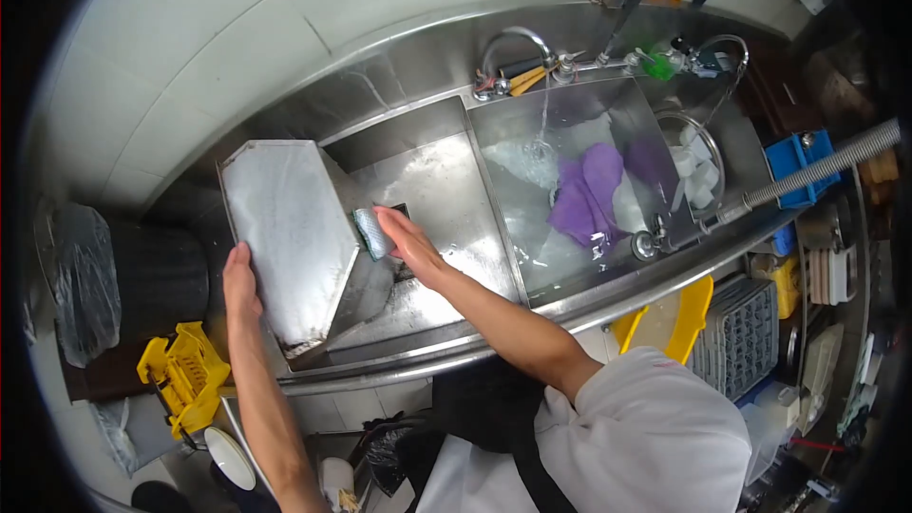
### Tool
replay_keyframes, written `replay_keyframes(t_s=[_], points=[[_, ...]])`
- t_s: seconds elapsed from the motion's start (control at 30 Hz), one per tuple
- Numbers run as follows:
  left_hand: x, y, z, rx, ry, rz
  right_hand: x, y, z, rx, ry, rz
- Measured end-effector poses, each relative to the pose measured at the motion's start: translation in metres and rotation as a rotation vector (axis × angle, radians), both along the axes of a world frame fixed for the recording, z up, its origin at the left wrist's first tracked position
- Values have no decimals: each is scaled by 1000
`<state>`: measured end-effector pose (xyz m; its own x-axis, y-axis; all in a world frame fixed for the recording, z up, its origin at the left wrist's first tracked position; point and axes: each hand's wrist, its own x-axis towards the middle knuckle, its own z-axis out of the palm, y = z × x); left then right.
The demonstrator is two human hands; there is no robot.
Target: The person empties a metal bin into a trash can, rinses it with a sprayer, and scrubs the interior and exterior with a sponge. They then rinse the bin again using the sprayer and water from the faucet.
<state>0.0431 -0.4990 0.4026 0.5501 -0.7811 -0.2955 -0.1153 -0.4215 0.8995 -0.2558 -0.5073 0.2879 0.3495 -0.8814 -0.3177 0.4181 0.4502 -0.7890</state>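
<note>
A large metal container [285, 228] with angled sides rests tilted at the left end of the steel sink. My left hand [241, 283] holds its left edge, the fingers against the metal. In my right hand [407, 245] is a sponge [373, 234], silvery on top with a green edge, against the container's right side. Below the right hand lies the bare floor of the left basin [446, 180]. The middle basin holds water and a purple cloth [589, 192].
Water runs from a faucet [518, 35] into the middle basin. White pieces sit in a round strainer [698, 171] at the right. A yellow wringer [185, 375] stands lower left, a black bin [161, 275] beside the sink. A spring hose [822, 169] crosses the right side.
</note>
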Motion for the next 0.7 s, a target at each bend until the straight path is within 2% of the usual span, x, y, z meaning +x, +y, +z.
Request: replay_keyframes(t_s=[0.03,0.07,0.13,0.17,0.2,0.23,0.27,0.3,0.37,0.4,0.47,0.53,0.6,0.7], points=[[-22,-1,6,-24,-63,28,-3,-7,4,-284,97,-80],[-27,-2,4,7,-187,-12,-4,-17,10,-292,77,-79],[-26,-4,-4,-9,-410,-38,-11,-20,14,-474,82,-153],[-13,-4,-9,-6,-421,-32,-1,-17,-14,-577,299,-177],[10,-2,-12,4,-627,-91,5,-6,-43,-458,378,-114],[22,-3,-13,12,-834,-152,17,5,-73,-178,470,-44],[22,-5,-14,19,-848,-152,29,10,-91,108,556,28],[25,-6,-13,35,-895,-143,39,4,-82,113,539,34],[40,-12,-10,27,-952,-151,64,-15,-29,-213,367,-153],[47,-14,-6,42,-965,-144,67,-26,14,-417,371,-232],[55,-27,-3,50,-925,-214,69,-48,63,-603,286,-262],[63,-37,-4,77,-938,-230,93,-59,24,-576,279,-463],[70,-36,-5,55,-958,-219,115,-45,-100,-156,350,-300],[76,-37,-4,65,-1017,-207,145,31,-95,-60,458,-271]])
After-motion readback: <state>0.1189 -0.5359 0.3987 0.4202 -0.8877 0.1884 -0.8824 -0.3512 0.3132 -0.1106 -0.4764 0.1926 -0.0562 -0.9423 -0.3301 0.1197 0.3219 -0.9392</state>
